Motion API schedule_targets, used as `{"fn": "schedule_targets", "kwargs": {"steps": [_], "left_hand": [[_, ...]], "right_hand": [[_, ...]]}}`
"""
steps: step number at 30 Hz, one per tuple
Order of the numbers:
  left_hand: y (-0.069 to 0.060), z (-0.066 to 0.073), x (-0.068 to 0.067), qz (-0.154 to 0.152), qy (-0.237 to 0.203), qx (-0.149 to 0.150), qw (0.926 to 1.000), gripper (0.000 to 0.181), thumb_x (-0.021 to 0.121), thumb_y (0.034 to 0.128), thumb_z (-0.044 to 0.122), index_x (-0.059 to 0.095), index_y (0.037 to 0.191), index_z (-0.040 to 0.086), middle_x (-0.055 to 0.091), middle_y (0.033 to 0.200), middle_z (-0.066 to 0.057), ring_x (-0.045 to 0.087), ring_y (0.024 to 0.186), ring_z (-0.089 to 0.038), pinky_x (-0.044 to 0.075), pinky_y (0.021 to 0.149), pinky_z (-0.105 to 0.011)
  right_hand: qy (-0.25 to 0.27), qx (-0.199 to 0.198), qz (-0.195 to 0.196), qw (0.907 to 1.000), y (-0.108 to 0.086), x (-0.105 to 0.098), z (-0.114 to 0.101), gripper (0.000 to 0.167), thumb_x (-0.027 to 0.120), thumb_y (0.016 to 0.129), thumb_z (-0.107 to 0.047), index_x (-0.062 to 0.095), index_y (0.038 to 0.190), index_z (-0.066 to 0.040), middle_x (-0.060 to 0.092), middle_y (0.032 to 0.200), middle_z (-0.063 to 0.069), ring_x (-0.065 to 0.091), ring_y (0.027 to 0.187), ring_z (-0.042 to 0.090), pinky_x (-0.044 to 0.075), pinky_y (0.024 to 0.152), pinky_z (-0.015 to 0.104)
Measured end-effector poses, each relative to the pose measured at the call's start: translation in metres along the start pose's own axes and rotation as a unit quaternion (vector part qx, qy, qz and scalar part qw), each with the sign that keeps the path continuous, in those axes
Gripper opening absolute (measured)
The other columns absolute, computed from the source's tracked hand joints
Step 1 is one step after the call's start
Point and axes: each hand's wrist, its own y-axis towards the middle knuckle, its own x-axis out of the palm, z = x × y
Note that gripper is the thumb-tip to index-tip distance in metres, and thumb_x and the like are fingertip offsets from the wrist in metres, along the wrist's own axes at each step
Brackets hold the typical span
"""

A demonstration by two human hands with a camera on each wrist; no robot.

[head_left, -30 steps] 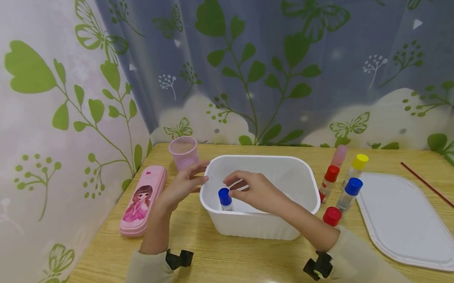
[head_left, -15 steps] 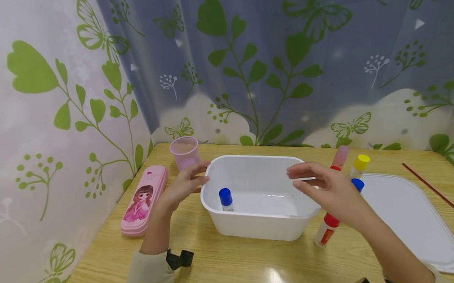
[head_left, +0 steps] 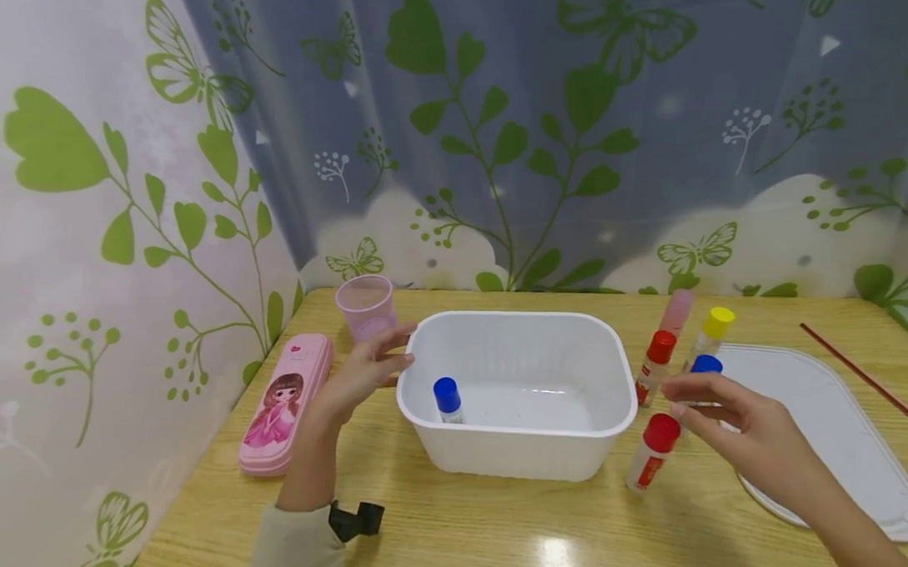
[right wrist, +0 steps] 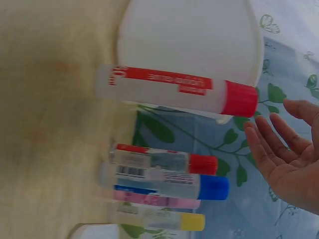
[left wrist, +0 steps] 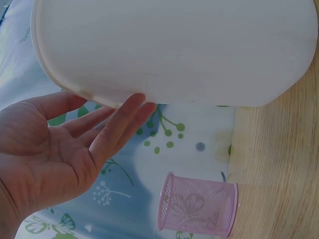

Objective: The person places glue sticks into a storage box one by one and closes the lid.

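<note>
My left hand [head_left: 356, 378] touches the left rim of a white plastic bin [head_left: 516, 452]. Its fairly straight fingers rest against the bin wall in the left wrist view. Inside the bin, at the left, stands a blue-capped glue bottle [head_left: 448, 400]. To the right of the bin my right hand [head_left: 756, 436] hovers with loosely bent fingers and holds nothing. Nearest to it is a red-capped liquid glue bottle [right wrist: 164, 89]. Behind stand another red-capped glue bottle [head_left: 654, 370], a blue-capped one [right wrist: 164, 181], partly hidden by the hand in the head view, and a yellow-capped one [head_left: 711, 334].
A pink bottle [head_left: 676, 312] stands at the back of the group. Farther right lie a white lid [head_left: 832, 430] and a thin brush [head_left: 864, 373]. On the left are a pink pencil case [head_left: 288, 403] and a pink mesh cup [left wrist: 199, 206].
My right hand has left the blue-capped bottle in the bin and moved right, over to the glue bottles beside the bin. The left hand has stayed at the rim.
</note>
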Motion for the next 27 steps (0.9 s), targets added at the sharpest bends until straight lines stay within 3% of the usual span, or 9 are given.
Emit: {"fn": "schedule_targets", "kwargs": {"steps": [5, 12, 20, 27], "left_hand": [[-0.001, 0.001, -0.001, 0.003, -0.002, -0.001, 1.0, 0.05, 0.049, 0.0939, 0.007, 0.032, 0.14, 0.0, 0.036, 0.139, -0.02, 0.046, 0.116, -0.035, 0.043, 0.09, -0.046], [-0.001, 0.002, 0.0, 0.002, 0.0, 0.0, 1.0, 0.05, 0.049, 0.0939, 0.007, 0.032, 0.14, 0.0, 0.037, 0.139, -0.02, 0.047, 0.115, -0.035, 0.044, 0.09, -0.046], [-0.002, 0.004, 0.0, 0.006, 0.001, -0.002, 1.0, 0.05, 0.049, 0.0941, 0.008, 0.032, 0.14, 0.002, 0.037, 0.139, -0.018, 0.047, 0.115, -0.033, 0.044, 0.089, -0.045], [-0.002, 0.004, 0.0, 0.003, -0.001, -0.002, 1.0, 0.05, 0.049, 0.0941, 0.008, 0.032, 0.141, 0.001, 0.038, 0.138, -0.018, 0.047, 0.115, -0.033, 0.044, 0.089, -0.045]], "right_hand": [[0.01, 0.003, -0.015, 0.9998, -0.009, 0.012, 0.013, 0.036, 0.064, 0.087, -0.01, 0.055, 0.121, -0.007, 0.058, 0.11, -0.014, 0.057, 0.093, 0.0, 0.052, 0.068, 0.022], [0.017, 0.028, -0.002, 0.9995, -0.016, 0.022, 0.019, 0.035, 0.064, 0.087, -0.012, 0.057, 0.12, -0.005, 0.06, 0.11, -0.004, 0.058, 0.09, 0.001, 0.053, 0.066, 0.023], [0.009, 0.027, 0.02, 0.9994, -0.017, 0.024, 0.019, 0.032, 0.065, 0.086, -0.01, 0.059, 0.117, -0.005, 0.063, 0.105, -0.005, 0.06, 0.086, 0.002, 0.053, 0.064, 0.022], [-0.02, 0.015, 0.052, 0.9983, -0.016, 0.015, 0.011, 0.031, 0.067, 0.084, -0.009, 0.061, 0.113, -0.005, 0.061, 0.102, -0.015, 0.06, 0.081, 0.0, 0.051, 0.06, 0.018]]}}
